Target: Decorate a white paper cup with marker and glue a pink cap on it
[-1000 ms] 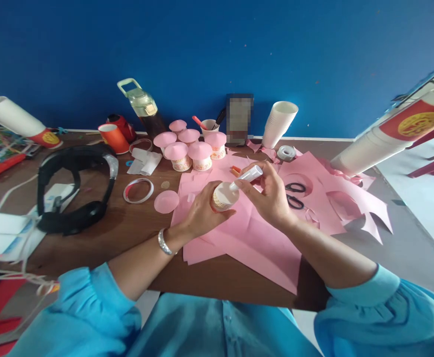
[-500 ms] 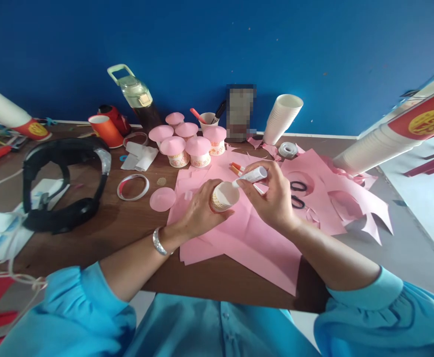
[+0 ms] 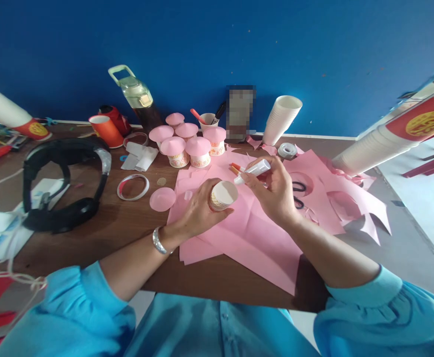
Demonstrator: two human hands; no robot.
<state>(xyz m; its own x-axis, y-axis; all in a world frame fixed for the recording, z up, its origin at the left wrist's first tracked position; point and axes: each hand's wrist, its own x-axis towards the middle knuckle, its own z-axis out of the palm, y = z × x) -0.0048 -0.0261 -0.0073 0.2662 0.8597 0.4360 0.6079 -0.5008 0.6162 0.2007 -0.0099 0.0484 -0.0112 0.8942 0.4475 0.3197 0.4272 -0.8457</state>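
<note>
My left hand (image 3: pixel 200 206) is wrapped round a small patterned paper cup (image 3: pixel 224 195), its round white end tilted up toward me. To the right, my right hand (image 3: pixel 272 188) grips a white glue tube (image 3: pixel 257 169) whose tip points left, a little apart from the cup. Both hands are above pink paper sheets (image 3: pixel 254 238). A pink paper disc (image 3: pixel 162 199) lies on the table left of my left hand. Several small cups with pink cone tops (image 3: pixel 198 146) stand together behind the hands.
Scissors (image 3: pixel 298 194) rest among cut pink paper at the right. Stacked white cups (image 3: pixel 282 119) stand by the wall, near a tape roll (image 3: pixel 287 150). At the left are a water bottle (image 3: pixel 137 94), an orange cup (image 3: pixel 105 131), a tape ring (image 3: pixel 133 187) and a black headset (image 3: pixel 66 186).
My right hand has drawn the glue tube slightly right, away from the cup's rim. My left hand with the cup has barely moved.
</note>
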